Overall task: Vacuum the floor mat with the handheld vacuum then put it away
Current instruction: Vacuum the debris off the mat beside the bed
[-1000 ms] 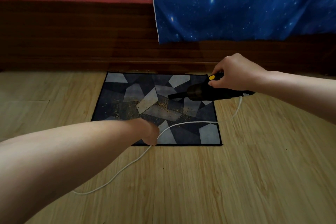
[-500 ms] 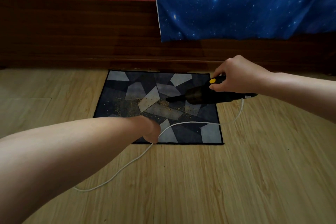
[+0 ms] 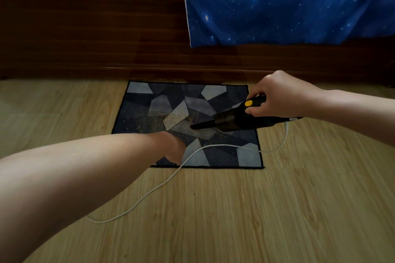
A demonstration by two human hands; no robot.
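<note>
Two bare arms of one person in view.
Left forearm [image 3: 74, 177]: bare from frame edge to wrist, broad near camera, tapering toward left hand [image 3: 174, 149].
Left hand: bare, only back edge shows.
Right forearm [image 3: 352, 111]: bare, slimmer in view.
Right hand [image 3: 280, 96]: bare, rounded knuckles, fingers [image 3: 263, 111] bare.

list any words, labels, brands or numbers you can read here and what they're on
No text can be read in this view.
Pale patch at the rear of the handheld vacuum: perhaps a label, too small and blurred to read.
Yellow button on its handle: plain, no mark visible.
Floor mat and blue starry cloth: patterns only, no lettering.
</note>
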